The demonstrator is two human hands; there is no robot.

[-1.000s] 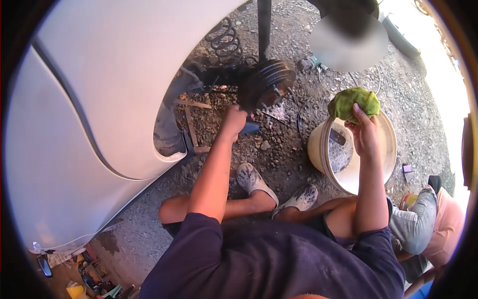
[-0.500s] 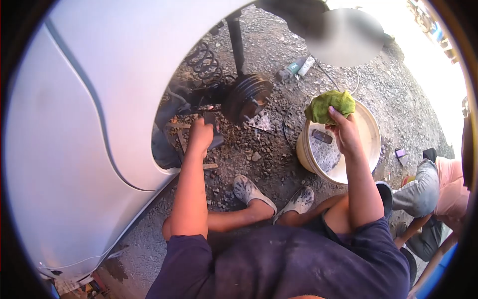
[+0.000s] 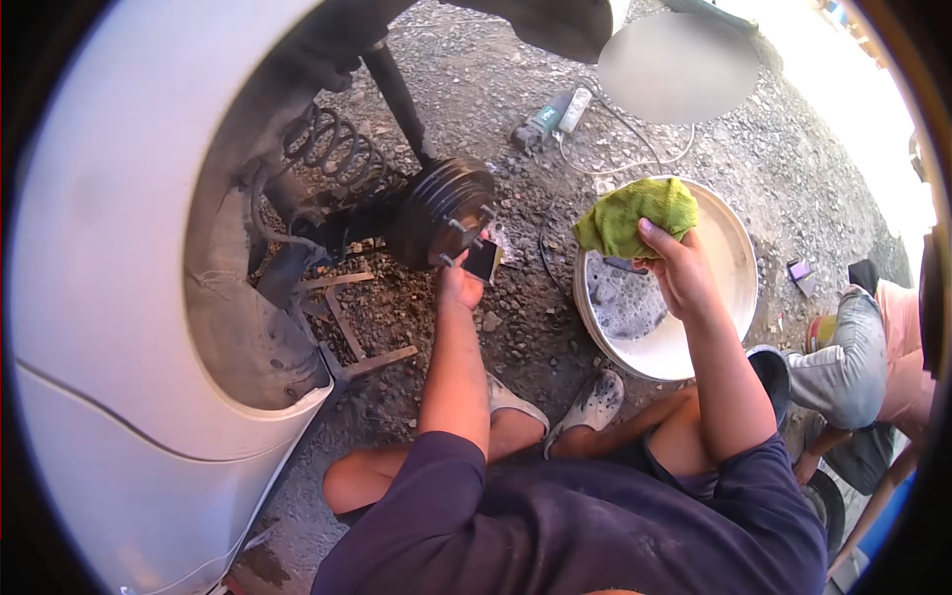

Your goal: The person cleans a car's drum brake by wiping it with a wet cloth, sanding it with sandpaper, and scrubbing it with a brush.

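My left hand [image 3: 459, 285] is closed on a dark, flat rectangular piece [image 3: 483, 262], just below the brake drum [image 3: 412, 223] with its wheel studs. Whether the piece touches the drum I cannot tell. A crumpled green cloth [image 3: 640, 213] is gripped in my right hand [image 3: 679, 268], thumb on top, above a round whitish bucket [image 3: 729, 288]. Foamy water [image 3: 623, 302] lies in the bucket. A dark object in that water is mostly hidden behind the cloth and fingers.
The white car body [image 3: 109, 268] with its open wheel arch fills the left. A coil spring [image 3: 332, 149] and metal frame [image 3: 347, 327] are beside the drum. Beyond lies a green-and-grey power tool [image 3: 540, 124] with a cord. Another person [image 3: 853, 342] crouches at right.
My left hand has moved right with the dark piece, from beside the drum to below it. The view has shifted, showing more wheel arch. The cloth stays in my right hand.
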